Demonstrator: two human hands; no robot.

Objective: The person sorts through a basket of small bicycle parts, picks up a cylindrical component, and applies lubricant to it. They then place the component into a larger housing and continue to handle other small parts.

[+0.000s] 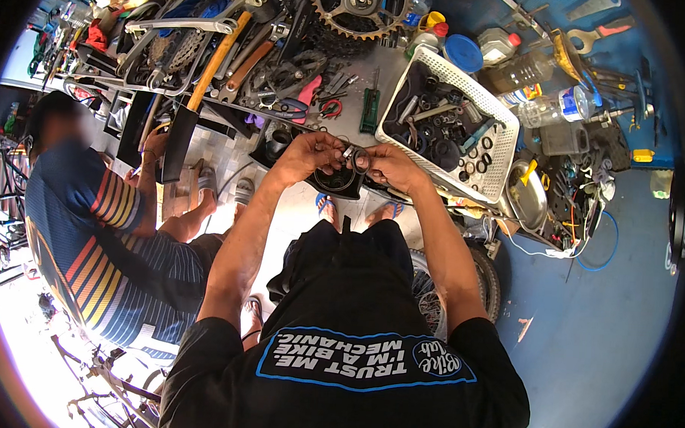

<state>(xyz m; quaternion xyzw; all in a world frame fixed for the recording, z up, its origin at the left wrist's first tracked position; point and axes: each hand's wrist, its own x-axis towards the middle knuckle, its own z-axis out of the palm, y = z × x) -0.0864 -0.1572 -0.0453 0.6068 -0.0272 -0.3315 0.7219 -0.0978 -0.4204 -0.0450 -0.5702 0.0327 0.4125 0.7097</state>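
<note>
Black cloth of the person's T-shirt [347,305] fills the lower middle of the view, a blue-edged printed panel across it. Beyond it, both bare forearms reach up and meet at the near edge of a cluttered workbench [357,67]. The left hand [312,157] and the right hand [393,167] come together around a small ring-shaped part [350,154], silvery and dark, raised between them. Fingertips of both hands are closed on it, one set from each side; whether it is one piece or several rings held together cannot be told, since the fingers cover much of it.

Under the hands sits a black tray [349,195], mostly hidden. Just to the right stands a white perforated basket [511,141] of loose hardware, with dark rings [473,163] scattered near its closer corner. A green-handled screwdriver [370,109] lies on the bench, just left of the basket. At the far left a co-worker [116,229] sits apart, busy with other things.

The step in hand looks like close handling of the ring part, perhaps turning, fitting or separating it. The next move seems to call for steady, light fingertip pressure from both sides, keeping the part above the tray lest it slip.
</note>
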